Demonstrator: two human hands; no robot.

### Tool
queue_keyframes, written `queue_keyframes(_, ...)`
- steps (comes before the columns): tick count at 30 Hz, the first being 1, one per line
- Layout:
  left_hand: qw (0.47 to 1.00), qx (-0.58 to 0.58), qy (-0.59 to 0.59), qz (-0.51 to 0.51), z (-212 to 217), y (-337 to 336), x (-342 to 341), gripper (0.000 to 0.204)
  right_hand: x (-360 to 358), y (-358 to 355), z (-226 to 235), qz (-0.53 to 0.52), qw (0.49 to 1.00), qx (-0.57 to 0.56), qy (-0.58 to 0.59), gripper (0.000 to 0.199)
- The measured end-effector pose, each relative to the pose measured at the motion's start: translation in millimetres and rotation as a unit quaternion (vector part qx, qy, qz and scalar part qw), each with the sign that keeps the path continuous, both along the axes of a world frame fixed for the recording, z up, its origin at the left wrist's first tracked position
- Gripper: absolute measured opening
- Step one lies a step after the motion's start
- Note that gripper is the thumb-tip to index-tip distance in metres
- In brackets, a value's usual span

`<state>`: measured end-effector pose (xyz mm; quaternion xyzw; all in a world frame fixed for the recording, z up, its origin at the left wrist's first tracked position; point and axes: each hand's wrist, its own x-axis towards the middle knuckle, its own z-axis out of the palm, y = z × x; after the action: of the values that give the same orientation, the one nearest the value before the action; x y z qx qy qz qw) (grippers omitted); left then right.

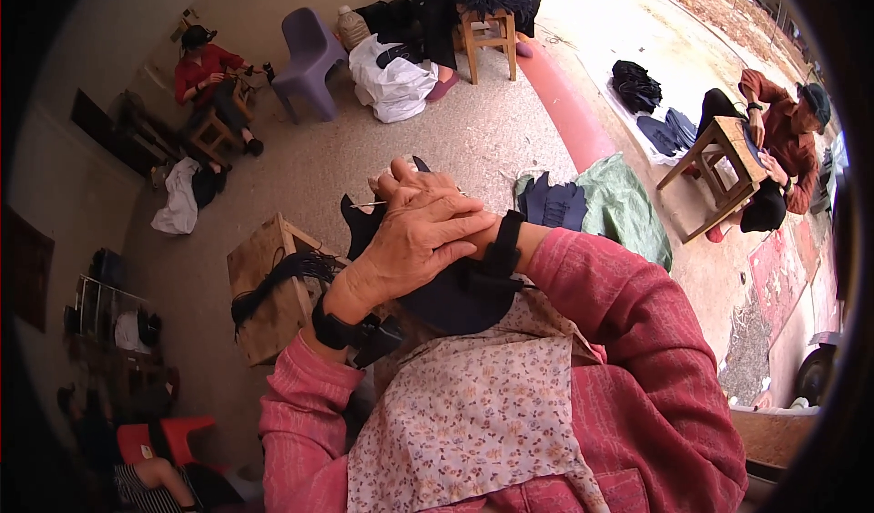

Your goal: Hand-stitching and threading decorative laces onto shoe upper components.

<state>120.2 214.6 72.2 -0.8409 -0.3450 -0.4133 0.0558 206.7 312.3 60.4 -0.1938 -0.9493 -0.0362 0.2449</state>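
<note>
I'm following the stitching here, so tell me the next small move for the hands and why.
Probably draw the needle on through. It pokes out past the fingertips at the edge of the black piece, with the left hand laid over the right hand, both gripping there.

hands (423, 231) on black fabric piece (464, 299)

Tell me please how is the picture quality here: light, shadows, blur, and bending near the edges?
Head view: soft, even daylight, no hard shadows or glare; the left hand over the right hand and the black fabric piece look sharp; the wooden stool at the right bends toward the rim; a dark vignette rings the frame; the lower-left corner is dim and blurred.
</note>
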Motion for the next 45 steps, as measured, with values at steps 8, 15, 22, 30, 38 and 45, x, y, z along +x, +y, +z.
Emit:
queue_keyframes(8, 0.963, 0.06, -0.064, -0.256, 1, 54, 116, 0.026, 131, 6, -1, -0.082, 0.992, 0.024, 0.096, 0.025)
queue_keyframes(15, 0.93, -0.038, 0.003, -0.365, -9, 53, 214, 0.032, 217, -20, 9, -0.433, 0.898, -0.015, -0.073, 0.015)
queue_keyframes(22, 0.923, -0.148, 0.135, -0.33, -4, 59, 221, 0.038, 212, -17, -35, -0.304, 0.949, 0.084, -0.03, 0.015)
queue_keyframes(30, 0.964, -0.129, 0.109, -0.204, -46, 48, 82, 0.028, 53, -26, -68, -0.232, 0.97, -0.07, -0.009, 0.019)
queue_keyframes(38, 0.97, -0.185, -0.012, -0.156, -60, 34, 33, 0.022, 28, -40, -65, 0.034, 0.995, -0.096, 0.024, 0.028)
queue_keyframes(45, 0.953, -0.224, 0.082, -0.185, -53, 38, 35, 0.022, 49, -34, -87, 0.049, 0.992, -0.05, 0.102, 0.027)
